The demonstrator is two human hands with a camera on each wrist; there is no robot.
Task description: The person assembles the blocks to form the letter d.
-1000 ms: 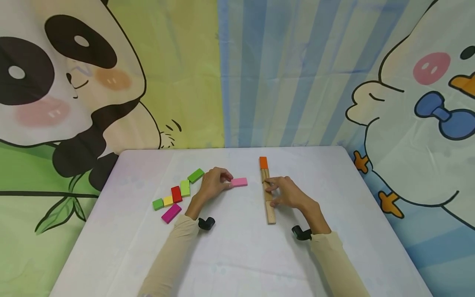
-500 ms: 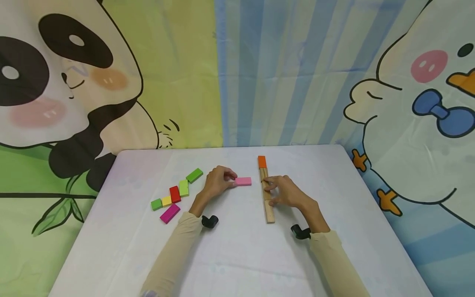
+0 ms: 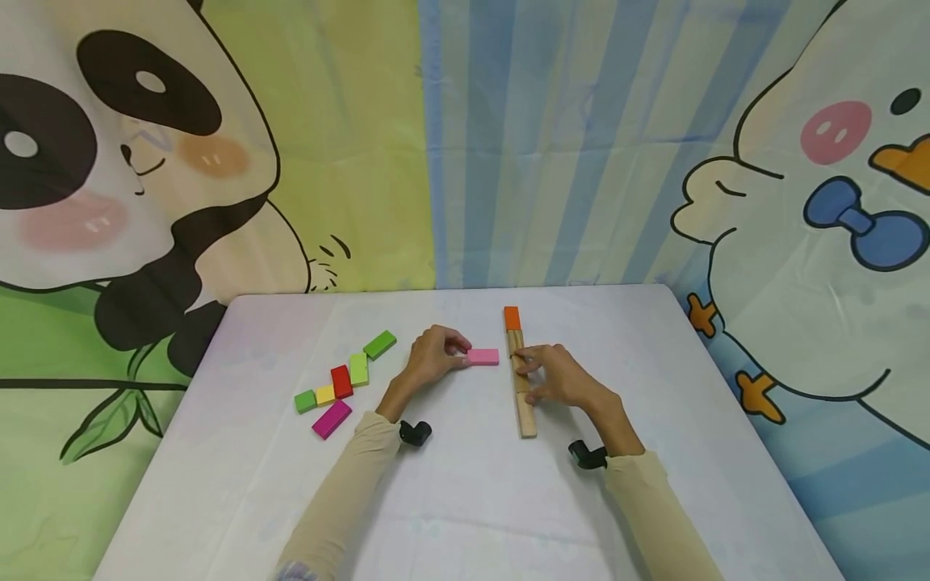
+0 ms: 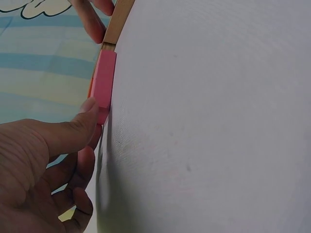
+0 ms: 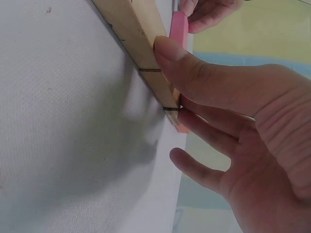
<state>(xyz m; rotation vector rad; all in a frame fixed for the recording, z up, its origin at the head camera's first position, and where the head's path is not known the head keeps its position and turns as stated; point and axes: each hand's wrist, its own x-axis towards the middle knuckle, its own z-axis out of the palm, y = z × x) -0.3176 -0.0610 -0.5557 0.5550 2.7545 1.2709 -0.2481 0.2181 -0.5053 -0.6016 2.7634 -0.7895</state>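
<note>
My left hand (image 3: 436, 355) pinches one end of a pink block (image 3: 483, 357) between thumb and fingers. The block's other end points at a row of plain wooden blocks (image 3: 526, 420), with a small gap between in the head view. An orange block (image 3: 512, 318) forms the row's far end. My right hand (image 3: 570, 378) holds the middle of the row, thumb (image 5: 170, 48) nearer me and index finger further along. Its other fingers stay off the wood. In the left wrist view the pink block (image 4: 103, 82) lies low against the white surface.
Left of my left hand lie loose coloured blocks: two green (image 3: 380, 344), one lime (image 3: 359, 369), one red (image 3: 341, 382), one yellow (image 3: 324, 394) and one magenta (image 3: 332, 420). The white table (image 3: 465, 500) meets a cartoon-printed backdrop (image 3: 538, 161) at its far edge.
My left hand has slid the pink block to the right, closer to the wooden row. The right hand keeps its place on the row, and the loose blocks stay put.
</note>
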